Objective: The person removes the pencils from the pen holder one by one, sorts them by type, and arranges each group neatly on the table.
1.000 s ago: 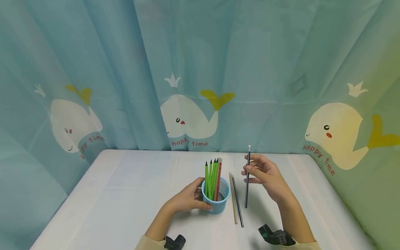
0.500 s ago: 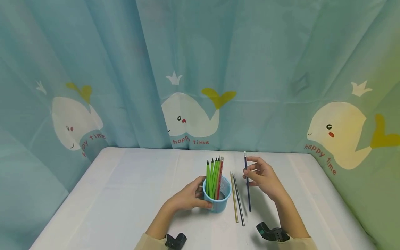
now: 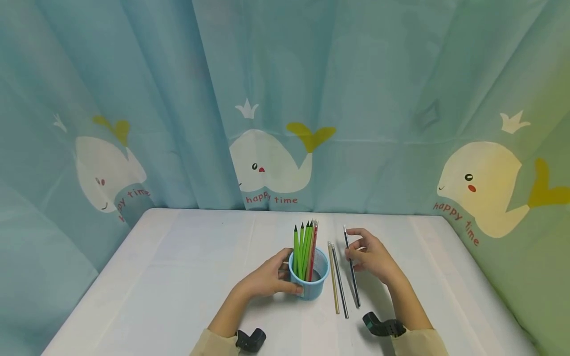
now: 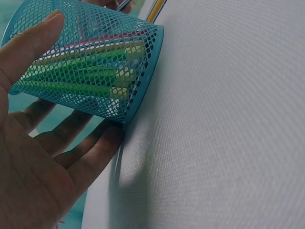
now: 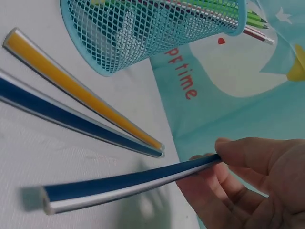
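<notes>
My left hand (image 3: pixel 266 280) holds a light-blue mesh pencil cup (image 3: pixel 311 292), thumb on the near side and fingers around the left. Several green pencils (image 3: pixel 297 254) with dark tips up and a red pencil (image 3: pixel 313 249) stand in the cup, leaning left. To the right of the cup, my right hand (image 3: pixel 373 256) pinches a blue-and-silver striped pencil (image 5: pixel 128 183) near its far, white-tipped end. The near end slants down close to the tabletop; whether it touches is unclear. Between cup and hand lie a yellow striped pencil (image 5: pixel 86 90) and another blue striped pencil (image 5: pixel 71 117).
The white tabletop (image 3: pixel 178 277) extends around the cup and both hands. Behind its far edge hangs a blue-green curtain (image 3: pixel 378 123) printed with whales. Dark wrist cameras are strapped on both wrists.
My right hand has moved down and slightly toward me, lowering the pencil, whose upper end now tilts to the left. My left hand stays on the cup.
</notes>
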Tool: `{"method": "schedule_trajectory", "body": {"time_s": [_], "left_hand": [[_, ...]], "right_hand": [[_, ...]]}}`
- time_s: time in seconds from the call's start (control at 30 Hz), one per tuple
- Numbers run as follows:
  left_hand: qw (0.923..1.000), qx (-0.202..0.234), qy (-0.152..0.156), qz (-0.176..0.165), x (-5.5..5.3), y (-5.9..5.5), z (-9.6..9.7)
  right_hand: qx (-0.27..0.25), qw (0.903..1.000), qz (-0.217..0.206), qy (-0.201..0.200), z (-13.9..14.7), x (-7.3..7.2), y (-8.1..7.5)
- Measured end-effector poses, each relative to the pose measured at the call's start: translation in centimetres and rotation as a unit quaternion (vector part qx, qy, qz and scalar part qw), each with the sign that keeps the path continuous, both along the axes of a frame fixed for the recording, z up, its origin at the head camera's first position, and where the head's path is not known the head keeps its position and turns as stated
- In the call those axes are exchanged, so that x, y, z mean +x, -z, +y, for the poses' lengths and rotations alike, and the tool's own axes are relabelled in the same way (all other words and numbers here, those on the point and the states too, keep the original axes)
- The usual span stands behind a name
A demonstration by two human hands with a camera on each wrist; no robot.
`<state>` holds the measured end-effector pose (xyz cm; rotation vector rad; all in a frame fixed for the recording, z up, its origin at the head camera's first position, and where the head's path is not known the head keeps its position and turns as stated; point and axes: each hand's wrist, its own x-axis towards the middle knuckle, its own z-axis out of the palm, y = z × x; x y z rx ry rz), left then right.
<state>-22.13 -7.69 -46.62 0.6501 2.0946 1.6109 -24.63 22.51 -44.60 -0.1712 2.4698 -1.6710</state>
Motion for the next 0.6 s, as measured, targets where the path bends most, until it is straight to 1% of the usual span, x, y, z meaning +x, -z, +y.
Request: {"method": "schedule_trajectory", "body": {"time_s": [0.23, 0.33, 0.6], "left_hand": [[1.0000, 0.000, 0.001, 0.001, 0.06, -0.11, -0.03], [1.0000, -0.002, -0.001, 0.002, 0.07, -0.21, -0.02], [1.0000, -0.007, -0.002, -0.002, 0.26, -0.39, 0.10]], "right_hand": [[0.034, 0.9991, -0.022, -0.013, -0.10, 0.17, 0.44], [0.050, 0.9983, -0.028, -0.009, -0.25, 0.19, 0.56], [0.119, 0.9919, -0.042, 0.008, -0.69, 0.42, 0.87]]}}
